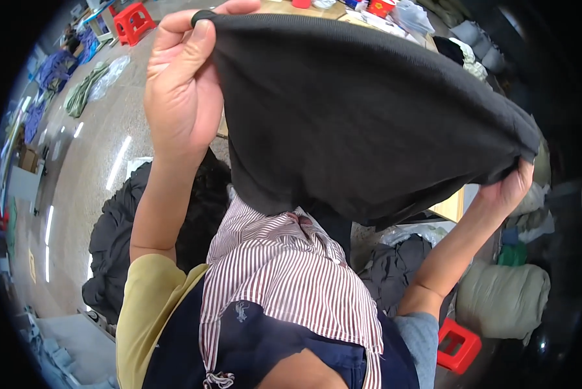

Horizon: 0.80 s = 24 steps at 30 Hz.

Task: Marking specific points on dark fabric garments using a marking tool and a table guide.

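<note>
A dark grey-black piece of knit fabric point(356, 110) is stretched in the air between my two hands, its ribbed upper edge running from one to the other. My left hand point(184, 84), raised at the upper left, pinches one corner between thumb and fingers. Lower down on the right, my right hand point(510, 188) grips the opposite end, with its fingers partly hidden behind the cloth. The lower part of the fabric hangs slack in front of my striped apron point(291, 272) and covers much of what lies beyond.
Heaps of dark cloth lie to my left point(119, 233) and right point(401, 266). A wooden table point(450, 206) shows behind the fabric. One red stool point(458, 347) stands at lower right, another red stool point(133, 23) at far left. A pale green bundle point(505, 298) sits at right.
</note>
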Tool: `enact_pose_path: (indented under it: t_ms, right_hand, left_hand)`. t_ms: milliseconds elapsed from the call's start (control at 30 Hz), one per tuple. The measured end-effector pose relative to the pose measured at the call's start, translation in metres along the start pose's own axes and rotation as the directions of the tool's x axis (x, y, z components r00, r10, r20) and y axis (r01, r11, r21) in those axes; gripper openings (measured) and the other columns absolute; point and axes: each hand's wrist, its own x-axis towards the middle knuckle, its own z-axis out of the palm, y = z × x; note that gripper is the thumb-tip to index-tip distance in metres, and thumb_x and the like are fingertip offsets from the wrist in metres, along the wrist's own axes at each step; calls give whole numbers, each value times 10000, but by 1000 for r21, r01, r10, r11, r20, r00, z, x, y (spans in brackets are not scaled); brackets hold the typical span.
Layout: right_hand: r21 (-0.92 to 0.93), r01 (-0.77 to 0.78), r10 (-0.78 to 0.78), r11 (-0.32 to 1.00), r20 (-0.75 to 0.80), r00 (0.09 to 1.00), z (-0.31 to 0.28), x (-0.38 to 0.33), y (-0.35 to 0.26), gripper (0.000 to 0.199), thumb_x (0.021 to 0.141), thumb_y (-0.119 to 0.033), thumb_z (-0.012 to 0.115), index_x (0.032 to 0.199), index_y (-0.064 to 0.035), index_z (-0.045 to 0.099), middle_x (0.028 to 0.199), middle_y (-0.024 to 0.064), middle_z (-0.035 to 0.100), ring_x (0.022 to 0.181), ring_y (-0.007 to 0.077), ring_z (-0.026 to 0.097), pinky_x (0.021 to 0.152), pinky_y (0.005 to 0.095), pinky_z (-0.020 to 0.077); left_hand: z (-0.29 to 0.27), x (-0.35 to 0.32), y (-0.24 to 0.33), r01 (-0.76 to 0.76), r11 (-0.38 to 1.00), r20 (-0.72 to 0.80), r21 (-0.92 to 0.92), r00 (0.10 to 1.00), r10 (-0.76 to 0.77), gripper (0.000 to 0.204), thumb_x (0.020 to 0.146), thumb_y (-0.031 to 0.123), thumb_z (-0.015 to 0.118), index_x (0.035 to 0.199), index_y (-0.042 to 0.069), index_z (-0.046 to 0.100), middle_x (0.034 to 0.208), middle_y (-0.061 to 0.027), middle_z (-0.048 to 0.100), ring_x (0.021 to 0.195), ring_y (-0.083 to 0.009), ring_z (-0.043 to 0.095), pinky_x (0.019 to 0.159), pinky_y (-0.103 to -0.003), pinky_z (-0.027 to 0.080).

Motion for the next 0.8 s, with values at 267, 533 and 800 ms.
enact_pose_path:
  t_ms: [267, 533, 800]
  right_hand:
    - [-244, 99, -159, 965, -239, 958, -34, -30, -41, 337, 907, -159, 534, 1165, 47, 603, 1198, 208, 604, 1044, 323, 623, 930, 420, 517]
    - [-1000, 13, 907, -10, -3, 421, -97, -240, 76, 380, 654, 4, 728, 1028, -29, 671, 941, 150, 653, 865, 300, 646, 753, 340, 487]
    - [-923, -337, 802, 188, -54, 595, -70, -193, 145, 237, 872, -140, 649, 1068, -8, 666, 999, 108, 681, 955, 200, 649, 865, 281, 478]
  left_hand:
    - [2, -37, -11, -226, 886, 92, 405, 974, 207, 130, 900, 24, 594, 1002, 7, 514, 977, -174, 645, 849, -235, 614, 814, -335, 478]
    - [-127, -236, -63, 707, 25, -460, 707, 487, -742, 186, 850, 164, 672, 785, 22, 571, 609, -51, 571, 572, -136, 572, 546, -294, 444]
    - [-110, -186, -127, 226, -20, -208, 974, 853, -478, 246, 819, 123, 652, 1049, 50, 606, 996, -147, 646, 980, -333, 606, 817, -416, 494]
